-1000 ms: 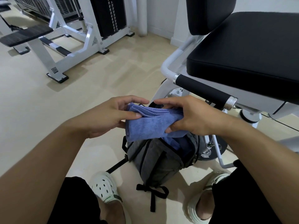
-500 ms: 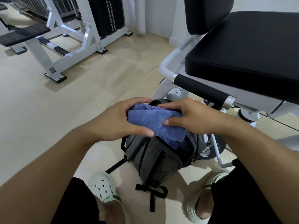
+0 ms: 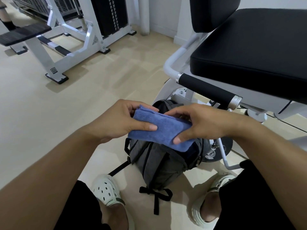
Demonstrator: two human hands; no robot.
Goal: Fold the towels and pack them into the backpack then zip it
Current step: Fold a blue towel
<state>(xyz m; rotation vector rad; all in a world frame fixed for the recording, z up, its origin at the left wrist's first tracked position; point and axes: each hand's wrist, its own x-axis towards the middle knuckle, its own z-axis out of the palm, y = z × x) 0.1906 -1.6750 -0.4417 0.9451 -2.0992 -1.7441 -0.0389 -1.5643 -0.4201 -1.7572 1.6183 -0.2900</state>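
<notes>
both hands held the folded blue towel point(image 3: 162, 130) just above the open top of the grey backpack point(image 3: 159, 165), which stood on the floor between the person's feet. the left hand point(image 3: 119, 121) pinched the left end of the towel, thumb on the near face and fingers curled over the far edge. the right hand point(image 3: 201, 122) pinched the right end in the same way, with the thumb pressed on the lower near corner.

the main risk, as i judged it, was that the fold would open. the towel was soft and its layers were kept together only by the two pinches, so if one hand let go too early, the free end could drop and unfold outside the opening. the mouth of the backpack looked narrow and something dark blue already sat inside, so the towel could catch on the rim and bunch up. cloth left over the zip line would probably jam the zipper later. the backpack stood without support and a hard push could tip it.

the floor point(image 3: 49, 113) was pale beige and smooth. on the right, close to the backpack, stood a gym machine with a black padded seat point(image 3: 257, 47) and a black handle grip point(image 3: 206, 89). far left was a white weight machine point(image 3: 74, 35) with a dark footplate. the person wore white clogs point(image 3: 107, 190).
</notes>
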